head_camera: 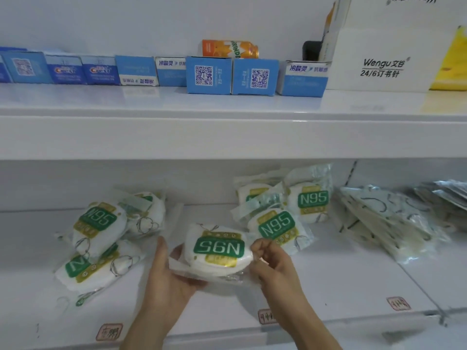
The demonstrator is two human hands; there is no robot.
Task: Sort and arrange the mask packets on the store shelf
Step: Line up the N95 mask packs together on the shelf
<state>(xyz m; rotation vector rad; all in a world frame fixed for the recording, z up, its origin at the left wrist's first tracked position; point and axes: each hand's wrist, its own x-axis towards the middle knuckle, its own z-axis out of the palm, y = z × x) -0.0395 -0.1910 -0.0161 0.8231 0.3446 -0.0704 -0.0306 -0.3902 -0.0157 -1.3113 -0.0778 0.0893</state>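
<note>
While left hand [161, 271] cradles the N95 packet [217, 251], right hand [273, 261] apparently pinches its edge.

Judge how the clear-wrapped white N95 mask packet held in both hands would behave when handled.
The clear-wrapped white N95 mask packet probably feels light. Its glossy film edges look crinkly and floppy, so likely slippery. The left hand supports it underneath while the right hand pinches its edge.

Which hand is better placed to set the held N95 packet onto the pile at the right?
Right, probably: the right hand pinches the held packet on the side nearest that pile.
</note>
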